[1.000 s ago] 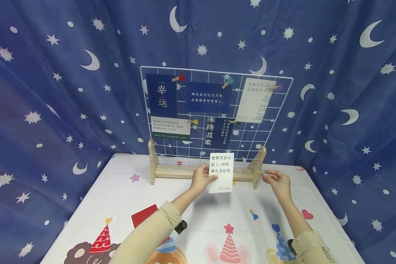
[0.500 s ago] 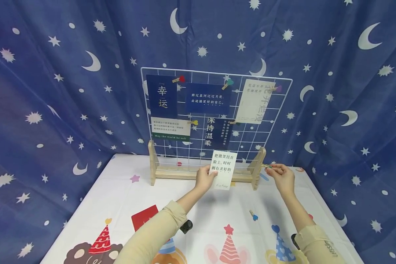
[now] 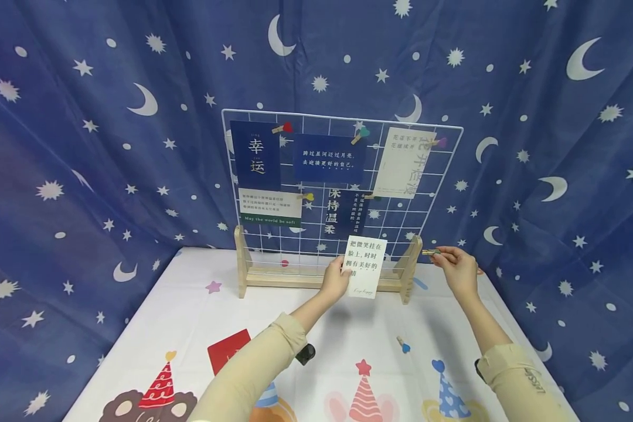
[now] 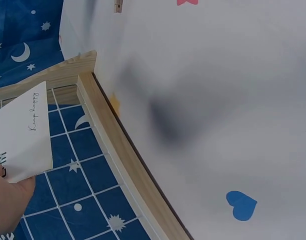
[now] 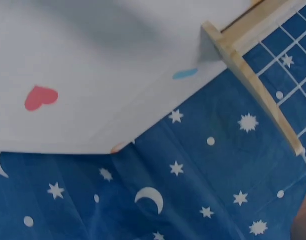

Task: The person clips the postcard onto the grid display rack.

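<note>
My left hand [image 3: 335,279] pinches a white card [image 3: 366,266] with Chinese writing by its left edge. The card stands nearly upright before the lower part of a white wire grid rack [image 3: 343,118] on a wooden stand [image 3: 295,280]. In the left wrist view, "Keep happy" is readable on the card [image 4: 30,132], with the thumb side of the hand [image 4: 10,202] below it. Right of the rack, my right hand [image 3: 459,272] pinches a small wooden clothespin [image 3: 431,252] between thumb and fingers. Only an edge of that hand [image 5: 304,217] shows in the right wrist view.
Clipped on the grid hang several cards, among them a dark blue card [image 3: 255,155] and a cream card [image 3: 403,164]. A blue-heart clothespin [image 3: 403,344] lies on the white tablecloth [image 3: 190,310]. A red card [image 3: 228,350] is partly behind my left sleeve [image 3: 258,369].
The left hand has carried the white card slightly right and up, tilting it a little. The right hand has risen and shifted right with the clothespin.
</note>
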The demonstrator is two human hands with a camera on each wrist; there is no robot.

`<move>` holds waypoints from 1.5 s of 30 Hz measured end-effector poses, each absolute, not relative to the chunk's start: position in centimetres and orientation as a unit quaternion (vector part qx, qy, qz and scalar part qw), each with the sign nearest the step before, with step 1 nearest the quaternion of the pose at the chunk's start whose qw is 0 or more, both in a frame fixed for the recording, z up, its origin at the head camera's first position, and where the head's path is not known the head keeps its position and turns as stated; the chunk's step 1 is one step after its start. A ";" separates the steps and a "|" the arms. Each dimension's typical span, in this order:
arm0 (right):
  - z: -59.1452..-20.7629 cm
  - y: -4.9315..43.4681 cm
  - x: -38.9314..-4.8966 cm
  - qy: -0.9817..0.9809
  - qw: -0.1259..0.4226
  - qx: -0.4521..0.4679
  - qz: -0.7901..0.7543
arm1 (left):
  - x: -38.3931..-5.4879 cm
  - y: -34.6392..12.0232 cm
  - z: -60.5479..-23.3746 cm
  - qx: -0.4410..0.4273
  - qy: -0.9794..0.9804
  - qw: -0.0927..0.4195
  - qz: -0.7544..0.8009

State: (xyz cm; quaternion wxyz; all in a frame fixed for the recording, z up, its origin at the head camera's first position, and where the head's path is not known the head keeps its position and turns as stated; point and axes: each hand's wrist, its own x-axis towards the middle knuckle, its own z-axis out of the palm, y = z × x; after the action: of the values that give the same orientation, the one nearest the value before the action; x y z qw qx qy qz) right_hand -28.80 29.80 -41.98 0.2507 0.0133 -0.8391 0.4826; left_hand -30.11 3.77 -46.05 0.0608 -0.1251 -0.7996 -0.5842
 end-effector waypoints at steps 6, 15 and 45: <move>-40.7 30.1 -29.3 -0.843 0.251 0.022 0.476 | -30.9 4.9 -45.4 -0.108 -0.800 0.049 -0.589; -39.4 29.3 -30.4 -0.836 0.273 0.058 0.472 | -32.4 6.9 -44.5 -0.081 -0.778 0.063 -0.619; -34.5 27.1 -35.5 -0.893 0.294 0.059 0.335 | -35.5 9.8 -41.9 0.015 -0.763 0.150 -0.629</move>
State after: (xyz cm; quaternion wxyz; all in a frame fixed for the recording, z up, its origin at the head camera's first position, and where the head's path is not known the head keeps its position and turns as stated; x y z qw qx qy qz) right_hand -35.46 27.10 -34.51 0.2937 0.0588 -0.8934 0.3347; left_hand -35.54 9.76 -41.95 0.1498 0.0152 -0.7627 -0.6290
